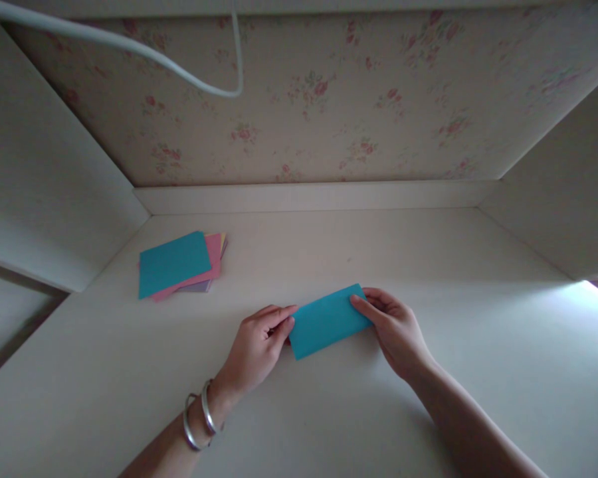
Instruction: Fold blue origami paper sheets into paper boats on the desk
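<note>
Between my two hands is a blue sheet of paper (pixel 329 321), a narrow rectangle tilted up toward the right and held just above the white tabletop. My left hand (pixel 259 342) pinches its left end between thumb and fingers. On the other end, my right hand (pixel 391 325) has its thumb on top and its fingers behind the paper. Whether the sheet is folded I cannot tell. To the left, a stack of coloured paper (pixel 174 265) lies fanned out, blue on top with pink, purple and yellow edges showing beneath.
The white tabletop (pixel 289 425) ends at a low ledge (pixel 309 197) before a floral-papered wall (pixel 319 119). Pale side panels rise at left (pixel 54 153) and right (pixel 568 166). A white cable (pixel 144 53) hangs across the upper left.
</note>
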Motion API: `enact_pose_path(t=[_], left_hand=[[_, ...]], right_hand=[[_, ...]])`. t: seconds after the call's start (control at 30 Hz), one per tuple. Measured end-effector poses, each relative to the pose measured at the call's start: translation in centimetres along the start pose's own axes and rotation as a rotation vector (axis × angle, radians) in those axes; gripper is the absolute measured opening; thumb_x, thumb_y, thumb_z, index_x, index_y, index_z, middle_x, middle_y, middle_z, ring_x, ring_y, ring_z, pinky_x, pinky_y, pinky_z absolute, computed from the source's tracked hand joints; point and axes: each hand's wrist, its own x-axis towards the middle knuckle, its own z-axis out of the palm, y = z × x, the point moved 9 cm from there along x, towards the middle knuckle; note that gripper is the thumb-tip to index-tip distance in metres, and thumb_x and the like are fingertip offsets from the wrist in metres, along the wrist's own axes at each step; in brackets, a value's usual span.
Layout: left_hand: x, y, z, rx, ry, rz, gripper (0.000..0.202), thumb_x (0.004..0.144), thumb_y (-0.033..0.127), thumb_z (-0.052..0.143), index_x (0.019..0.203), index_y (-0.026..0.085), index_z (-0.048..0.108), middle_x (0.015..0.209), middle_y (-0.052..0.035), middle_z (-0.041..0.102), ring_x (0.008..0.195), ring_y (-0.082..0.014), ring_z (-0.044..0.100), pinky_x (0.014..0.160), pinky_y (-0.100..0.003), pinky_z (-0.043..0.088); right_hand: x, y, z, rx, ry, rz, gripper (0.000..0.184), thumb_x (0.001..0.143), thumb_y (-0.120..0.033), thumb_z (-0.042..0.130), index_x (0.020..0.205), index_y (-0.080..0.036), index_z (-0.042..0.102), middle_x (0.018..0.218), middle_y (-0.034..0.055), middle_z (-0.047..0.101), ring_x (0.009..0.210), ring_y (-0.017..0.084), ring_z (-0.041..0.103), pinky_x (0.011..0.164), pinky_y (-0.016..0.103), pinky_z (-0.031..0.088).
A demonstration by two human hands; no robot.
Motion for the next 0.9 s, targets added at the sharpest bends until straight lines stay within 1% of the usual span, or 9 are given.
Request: enact_pose_path(t=[0.27,0.33,0.4,0.47,0.53,0.6,0.67,0.73,0.9], left_hand=[[-0.1,-0.2,-0.1,-0.034,0.005,-0.026,0.027,0.097,0.031,0.057,0.115,0.024,0.076,0.103,-0.0057,0.077,0.092,-0.0187,0.071,0.084,-0.028,0.058],[-0.2,-0.7,-0.4,-0.102,0.046,-0.08,0.028,0.097,0.033,0.058,0.114,0.023,0.077,0.101,-0.0061,0.076,0.09,-0.0194,0.071,0.078,-0.028,0.06],[-0.3,-1.2,-0.8,-0.19,0.101,-0.137,0.03,0.096,0.036,0.058,0.115,0.022,0.076,0.102,-0.0067,0.074,0.087,-0.0196,0.071,0.069,-0.027,0.062],[-0.5,-1.3,-1.1,-0.22,0.156,-0.146,0.031,0.096,0.037,0.058,0.116,0.021,0.075,0.103,-0.0069,0.074,0.085,-0.0192,0.071,0.067,-0.026,0.062],[-0.7,-0.5,-1.4,-0.165,0.198,-0.098,0.029,0.097,0.034,0.058,0.116,0.021,0.075,0.103,-0.0071,0.074,0.085,-0.0186,0.071,0.072,-0.027,0.061],[-0.9,0.6,-1.4,-0.086,0.219,-0.024,0.026,0.097,0.03,0.058,0.114,0.02,0.075,0.099,-0.0071,0.075,0.083,-0.0177,0.071,0.074,-0.026,0.059],[-1.1,1.5,-1.3,-0.033,0.222,0.04,0.025,0.097,0.026,0.058,0.113,0.02,0.075,0.095,-0.0067,0.074,0.079,-0.0163,0.07,0.073,-0.025,0.057],[-1.1,1.9,-1.1,-0.01,0.218,0.07,0.025,0.098,0.024,0.056,0.113,0.019,0.075,0.092,-0.0063,0.073,0.076,-0.0151,0.069,0.072,-0.024,0.056],[-1.1,1.3,-0.9,-0.022,0.199,0.034,0.026,0.099,0.026,0.056,0.115,0.018,0.074,0.095,-0.0073,0.073,0.081,-0.016,0.07,0.073,-0.024,0.056]], right_hand=[[-0.1,-0.1,-0.2,0.079,0.045,0.019,0.028,0.067,-0.042,0.089,0.084,-0.023,0.076,0.08,0.0012,0.072,0.074,0.018,0.061,0.067,0.028,0.047],[-0.4,-0.5,0.4,0.177,0.011,0.005,0.03,0.072,-0.047,0.085,0.091,-0.025,0.075,0.087,0.0011,0.073,0.081,0.019,0.064,0.074,0.03,0.051],[-1.0,-1.1,2.2,0.31,-0.123,-0.007,0.033,0.081,-0.051,0.077,0.103,-0.027,0.074,0.104,0.0032,0.074,0.098,0.023,0.066,0.089,0.037,0.052],[-2.1,-1.3,4.5,0.36,-0.3,0.009,0.034,0.087,-0.05,0.072,0.112,-0.028,0.072,0.121,0.0051,0.071,0.115,0.025,0.063,0.101,0.041,0.048],[-3.4,-0.7,6.7,0.31,-0.444,0.082,0.036,0.089,-0.048,0.07,0.118,-0.026,0.071,0.127,0.0075,0.069,0.117,0.026,0.063,0.105,0.043,0.045],[-4.5,0.1,8.1,0.28,-0.527,0.145,0.038,0.088,-0.047,0.071,0.116,-0.021,0.073,0.122,0.0111,0.072,0.113,0.027,0.066,0.106,0.044,0.045],[-4.7,0.9,8.3,0.281,-0.492,0.188,0.037,0.088,-0.046,0.072,0.111,-0.016,0.075,0.115,0.0129,0.075,0.107,0.027,0.068,0.104,0.045,0.047],[-4.3,1.6,7.8,0.291,-0.408,0.215,0.036,0.088,-0.046,0.072,0.105,-0.014,0.077,0.109,0.0138,0.076,0.102,0.027,0.07,0.1,0.044,0.05],[-3.4,1.9,6.2,0.273,-0.281,0.239,0.041,0.084,-0.051,0.075,0.094,-0.011,0.078,0.101,0.0149,0.078,0.093,0.025,0.072,0.092,0.039,0.056]])
